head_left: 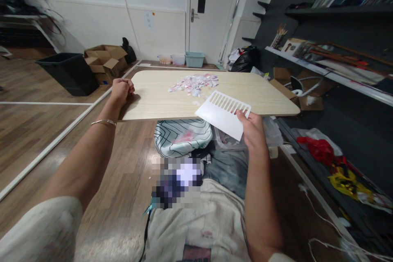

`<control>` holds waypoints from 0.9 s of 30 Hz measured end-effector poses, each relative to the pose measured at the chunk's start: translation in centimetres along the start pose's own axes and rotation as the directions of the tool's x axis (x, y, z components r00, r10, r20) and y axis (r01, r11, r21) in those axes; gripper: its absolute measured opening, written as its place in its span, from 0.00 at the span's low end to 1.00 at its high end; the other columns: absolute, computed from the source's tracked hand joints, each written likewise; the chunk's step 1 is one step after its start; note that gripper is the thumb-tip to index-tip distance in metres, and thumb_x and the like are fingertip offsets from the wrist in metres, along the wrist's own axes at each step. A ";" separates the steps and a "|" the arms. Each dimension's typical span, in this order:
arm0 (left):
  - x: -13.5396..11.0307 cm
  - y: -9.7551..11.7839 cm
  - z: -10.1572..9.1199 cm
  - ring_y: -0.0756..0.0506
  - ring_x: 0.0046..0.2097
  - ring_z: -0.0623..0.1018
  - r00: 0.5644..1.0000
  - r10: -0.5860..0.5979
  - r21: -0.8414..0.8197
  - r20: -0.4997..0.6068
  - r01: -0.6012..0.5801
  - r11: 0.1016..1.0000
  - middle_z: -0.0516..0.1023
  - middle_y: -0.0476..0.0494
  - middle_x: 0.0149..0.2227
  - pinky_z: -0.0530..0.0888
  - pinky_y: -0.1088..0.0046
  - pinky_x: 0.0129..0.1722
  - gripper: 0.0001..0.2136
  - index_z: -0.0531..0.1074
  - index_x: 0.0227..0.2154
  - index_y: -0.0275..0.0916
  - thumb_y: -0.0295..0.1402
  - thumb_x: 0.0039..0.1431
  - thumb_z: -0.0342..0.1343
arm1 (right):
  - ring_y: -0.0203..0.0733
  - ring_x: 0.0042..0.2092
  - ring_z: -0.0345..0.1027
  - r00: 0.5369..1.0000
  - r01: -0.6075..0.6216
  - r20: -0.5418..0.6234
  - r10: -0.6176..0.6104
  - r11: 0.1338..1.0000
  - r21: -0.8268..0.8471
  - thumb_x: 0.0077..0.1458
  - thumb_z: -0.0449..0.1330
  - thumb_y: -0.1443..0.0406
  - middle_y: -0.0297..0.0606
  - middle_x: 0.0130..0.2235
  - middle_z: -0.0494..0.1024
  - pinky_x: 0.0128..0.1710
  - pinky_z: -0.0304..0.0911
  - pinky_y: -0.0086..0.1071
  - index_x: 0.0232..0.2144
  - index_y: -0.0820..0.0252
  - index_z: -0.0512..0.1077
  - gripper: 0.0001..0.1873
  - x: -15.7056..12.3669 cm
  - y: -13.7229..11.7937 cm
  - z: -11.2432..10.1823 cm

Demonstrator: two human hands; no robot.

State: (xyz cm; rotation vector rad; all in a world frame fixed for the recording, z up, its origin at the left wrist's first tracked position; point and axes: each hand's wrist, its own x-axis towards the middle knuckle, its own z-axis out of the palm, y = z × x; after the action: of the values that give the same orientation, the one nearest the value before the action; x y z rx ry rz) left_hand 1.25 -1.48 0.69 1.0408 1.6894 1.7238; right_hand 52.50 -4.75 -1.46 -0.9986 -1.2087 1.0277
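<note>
My right hand [254, 127] grips a white plastic scraper [219, 114] at its slotted end, thumb on top. The flat, slanted blade angles leftward over the near edge of the pale wooden board [159, 104]. Beyond it, a loose heap of small white and pinkish scraps [196, 84] is spread on the board. My left hand [122, 90] is curled closed at the board's left side; whatever its fingers may hold is hidden. Under the near edge are a patterned fabric-lined basket [181, 141] and a clear plastic bin [229, 141], partly covered by the scraper.
A black bin [72, 74] and cardboard boxes [106, 59] stand on the floor at left. Dark shelves [346, 102] line the right side, with an open carton [310, 100] beside the board. A blurred-out object [178, 182] lies near my lap.
</note>
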 end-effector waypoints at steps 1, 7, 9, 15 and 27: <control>0.0 0.1 0.0 0.50 0.20 0.57 1.000 -0.002 -0.003 -0.021 0.002 1.000 0.56 0.55 0.14 0.60 0.74 0.25 0.11 0.60 0.23 0.47 0.26 0.36 0.53 | 0.57 0.41 0.88 1.000 -0.008 0.010 0.008 1.000 0.003 0.39 0.87 0.37 0.38 0.31 0.87 0.43 0.82 0.44 0.30 0.54 0.82 0.34 -0.1 0.0 0.0; -0.6 0.6 0.3 0.49 0.21 0.57 0.998 -0.019 0.021 -0.064 0.020 1.000 0.57 0.55 0.16 0.60 0.72 0.26 0.11 0.60 0.24 0.46 0.26 0.36 0.53 | 0.57 0.39 0.89 0.996 -0.046 -0.071 0.059 0.984 0.173 0.36 0.89 0.42 0.37 0.31 0.87 0.45 0.87 0.48 0.32 0.54 0.83 0.32 0.1 0.0 0.4; -0.8 0.9 0.4 0.48 0.21 0.58 0.997 -0.019 0.034 -0.068 0.021 0.999 0.57 0.54 0.16 0.60 0.71 0.25 0.10 0.60 0.22 0.47 0.25 0.36 0.53 | 0.55 0.40 0.89 0.986 0.027 -0.169 0.012 0.973 0.227 0.38 0.87 0.43 0.36 0.33 0.89 0.49 0.87 0.48 0.34 0.54 0.83 0.30 0.4 0.2 0.8; -1.4 1.4 0.4 0.52 0.21 0.60 0.999 -0.024 0.067 -0.045 0.027 0.997 0.56 0.54 0.13 0.58 0.73 0.28 0.10 0.59 0.23 0.44 0.22 0.45 0.52 | 0.52 0.41 0.87 0.953 0.103 -0.293 -0.075 0.991 0.081 0.51 0.77 0.45 0.38 0.35 0.88 0.45 0.84 0.43 0.34 0.54 0.79 0.22 0.6 1.0 2.6; -0.7 0.8 0.1 0.52 0.21 0.59 0.998 -0.012 0.070 -0.058 0.017 0.997 0.57 0.54 0.13 0.61 0.74 0.27 0.10 0.61 0.22 0.45 0.22 0.45 0.54 | 0.58 0.42 0.85 0.931 0.177 -0.247 -0.268 0.925 -0.337 0.60 0.68 0.44 0.42 0.34 0.86 0.45 0.80 0.45 0.33 0.50 0.80 0.19 -0.3 -1.4 0.8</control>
State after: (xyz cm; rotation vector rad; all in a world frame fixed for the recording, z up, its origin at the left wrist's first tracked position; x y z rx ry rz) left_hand 1.90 -2.06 1.34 1.0163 1.8017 1.7114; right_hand 51.81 -5.34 -0.11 -1.1753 -1.2259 0.4965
